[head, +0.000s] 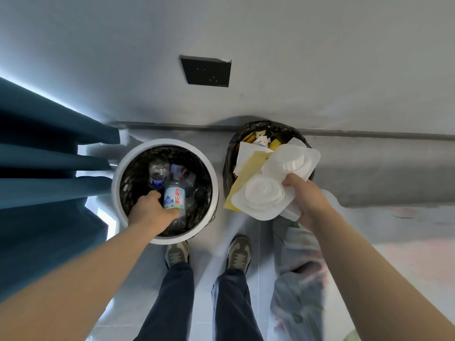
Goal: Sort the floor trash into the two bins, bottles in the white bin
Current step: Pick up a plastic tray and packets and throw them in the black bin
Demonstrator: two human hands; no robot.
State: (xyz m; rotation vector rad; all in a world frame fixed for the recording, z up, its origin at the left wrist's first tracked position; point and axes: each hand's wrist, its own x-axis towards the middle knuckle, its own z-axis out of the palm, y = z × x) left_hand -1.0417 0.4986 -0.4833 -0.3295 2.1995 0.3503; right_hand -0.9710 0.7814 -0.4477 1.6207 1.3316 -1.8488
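- Left hand (154, 212): grip clamped round the lower body of a labelled water bottle (174, 196), neck end pointing away from the person. The bottle is held over the mouth of the white bin (165, 142).
- White bin: black-lined, standing on the floor beside a blue curtain (49, 156); another clear bottle (157, 172) lies inside.
- Right hand (305, 200): grip pinched on the edge of two white moulded trays (263, 196), with some crumpled white material (kind unclear). The trays are over the near rim of the black-bagged bin (275, 126).
- Black-bagged bin: just beside the white bin, against the wall, piled high with paper and a yellow envelope (248, 166).
- Step in hand (judged): both loads at the drop point, each over its proper bin.
- Next move (judged): loosen the left grip so the bottle falls among the others. Carry the trays further over the pile before release, since they could slide off the heaped paper onto the floor.
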